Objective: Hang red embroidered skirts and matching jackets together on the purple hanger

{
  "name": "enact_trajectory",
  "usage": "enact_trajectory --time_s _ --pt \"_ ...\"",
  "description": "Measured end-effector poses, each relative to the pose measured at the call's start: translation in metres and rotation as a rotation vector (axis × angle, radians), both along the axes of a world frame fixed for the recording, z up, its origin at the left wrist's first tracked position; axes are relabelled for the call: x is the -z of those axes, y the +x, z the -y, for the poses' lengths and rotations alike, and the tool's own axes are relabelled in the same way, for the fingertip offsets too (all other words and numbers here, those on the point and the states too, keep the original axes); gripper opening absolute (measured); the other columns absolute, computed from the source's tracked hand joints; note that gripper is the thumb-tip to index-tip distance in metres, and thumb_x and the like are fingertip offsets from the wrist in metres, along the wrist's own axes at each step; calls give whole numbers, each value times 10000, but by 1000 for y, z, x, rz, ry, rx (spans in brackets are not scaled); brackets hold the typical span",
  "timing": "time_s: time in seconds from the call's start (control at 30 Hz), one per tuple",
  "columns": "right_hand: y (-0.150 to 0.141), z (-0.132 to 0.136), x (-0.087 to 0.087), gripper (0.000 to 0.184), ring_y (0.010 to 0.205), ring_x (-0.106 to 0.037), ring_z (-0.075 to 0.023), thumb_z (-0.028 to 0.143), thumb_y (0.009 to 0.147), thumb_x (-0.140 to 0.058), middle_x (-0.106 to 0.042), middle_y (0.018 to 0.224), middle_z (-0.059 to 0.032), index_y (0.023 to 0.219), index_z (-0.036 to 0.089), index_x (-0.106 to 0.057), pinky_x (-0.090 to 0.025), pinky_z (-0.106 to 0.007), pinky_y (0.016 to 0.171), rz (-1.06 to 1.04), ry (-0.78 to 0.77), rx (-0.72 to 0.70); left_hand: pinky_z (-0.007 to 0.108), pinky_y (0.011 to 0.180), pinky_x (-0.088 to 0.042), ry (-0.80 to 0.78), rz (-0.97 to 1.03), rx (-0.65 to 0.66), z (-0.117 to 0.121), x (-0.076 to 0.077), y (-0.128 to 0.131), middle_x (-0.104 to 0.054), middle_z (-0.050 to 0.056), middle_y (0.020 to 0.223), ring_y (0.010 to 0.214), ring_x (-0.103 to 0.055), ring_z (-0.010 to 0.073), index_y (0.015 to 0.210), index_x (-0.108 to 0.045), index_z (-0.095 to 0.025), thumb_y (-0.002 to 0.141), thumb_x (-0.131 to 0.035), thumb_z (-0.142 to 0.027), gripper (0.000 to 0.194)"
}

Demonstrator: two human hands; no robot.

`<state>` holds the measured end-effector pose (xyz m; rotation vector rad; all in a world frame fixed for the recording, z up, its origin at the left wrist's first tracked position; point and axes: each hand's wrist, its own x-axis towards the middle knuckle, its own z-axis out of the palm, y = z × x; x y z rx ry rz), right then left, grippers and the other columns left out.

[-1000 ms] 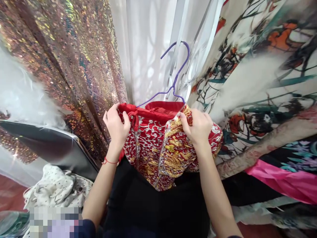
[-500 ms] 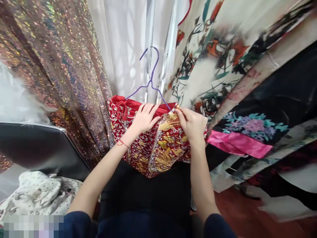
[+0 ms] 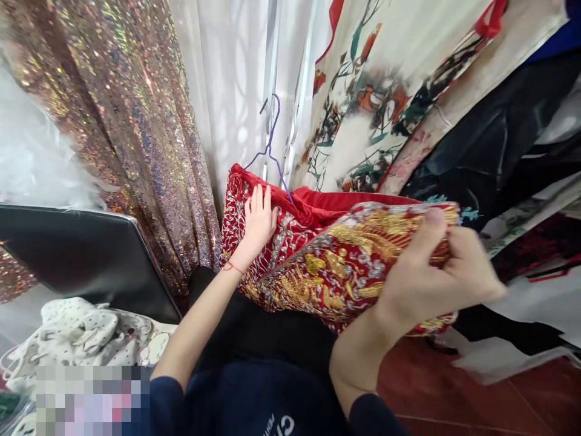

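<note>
A red garment [image 3: 336,266] with gold and silver embroidery lies across my lap on a purple wire hanger [image 3: 271,144]. My left hand [image 3: 258,221] rests on the garment's left shoulder near the hanger's base, fingers stretched out flat and together. My right hand [image 3: 438,275] is closed on the garment's embroidered right edge, thumb on top, pulling it out to the right. The hanger's hook stands up in front of a white curtain [image 3: 231,91].
A sequined rose-gold cloth [image 3: 122,121] hangs at left. A floral-print robe [image 3: 385,103] and dark garments [image 3: 499,151] hang at right. A black panel [image 3: 77,254] and a spotted white cloth [image 3: 86,333] lie at lower left. Red floor tiles [image 3: 454,399] show at lower right.
My right hand has moved right and toward me, drawing the garment's edge out wide. My left hand has slid to the left shoulder and lies flat. The view has turned slightly right.
</note>
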<state>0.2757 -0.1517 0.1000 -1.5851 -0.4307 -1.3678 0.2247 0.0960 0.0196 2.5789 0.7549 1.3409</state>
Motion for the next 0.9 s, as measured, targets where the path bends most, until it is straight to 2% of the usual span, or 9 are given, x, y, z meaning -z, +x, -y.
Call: enact_trajectory --time_s 0.07,0.17,0.23,0.3,0.43,0.6,0.7,0.8,0.9 --pt "-18 -12 13 498 466 -277 -119 407 975 -574 -336 510 28 547 237 -385 -234 -321 509 -44 -50 -94 553 1190 -313 -98 129 -9 32 8 -24 -397 263 1564 1488 -351 337 1451 -436 -70 1005 -397 -303 505" --pt "-41 -35 37 448 460 -399 -122 418 991 -555 -462 514 17 592 227 -488 -304 -297 500 -133 -105 -262 446 1069 -467 -253 356 60 91 22 -69 -661 155 1218 1194 -614 253 1184 -595 -180 1016 -399 -330 298" --pt "-56 -46 50 427 477 -475 -130 434 1001 -534 -539 541 3 632 220 -544 -348 -289 518 -206 -149 -368 388 976 -526 -400 348 204 123 30 -95 -702 108 1066 1034 -672 224 1079 -623 -215 1010 -429 -325 233" --pt "-72 -49 57 405 530 -562 -159 452 1013 -496 -632 616 -28 712 212 -620 -401 -296 556 -284 -237 -487 387 998 -528 -532 265 383 141 32 -112 -702 120 1152 1086 -671 242 1159 -620 -217 980 -487 -326 249" --pt "-99 -35 63 405 904 -730 -247 381 1046 -371 -771 1012 -118 1097 177 -718 -548 -355 788 -401 -398 -885 410 1064 -511 -713 237 527 136 30 -129 -668 139 1292 1189 -648 278 1289 -589 -198 924 -556 -380 409" --pt "-114 -14 73 476 1334 -588 -221 296 1021 -414 -609 1445 -72 1476 218 -529 -506 -369 1097 -475 -465 -1303 444 1049 -520 -708 268 346 125 32 -138 -678 130 1266 1180 -645 305 1249 -623 -200 772 -710 -400 525" --pt "-108 -14 80 454 1290 -625 -224 274 999 -462 -644 1403 -68 1438 244 -574 -509 -387 1100 -540 -475 -1375 358 809 -586 -754 278 323 127 32 -134 -732 77 978 841 -689 223 1129 -657 -184 781 -613 -289 367" --pt "-85 -21 88 326 1075 -727 -213 261 985 -482 -768 1152 -62 1201 241 -725 -571 -369 979 -528 -427 -1404 269 613 -511 -678 288 235 130 28 -132 -674 9 741 593 -568 145 991 -676 -177 764 -534 -201 269" --pt "-51 -31 100 255 912 -719 -204 240 951 -486 -763 973 -68 1031 212 -726 -579 -367 873 -475 -304 -1192 248 540 -431 -603 256 211 127 23 -138 -644 -5 696 545 -501 126 914 -682 -178 742 -506 -174 246"
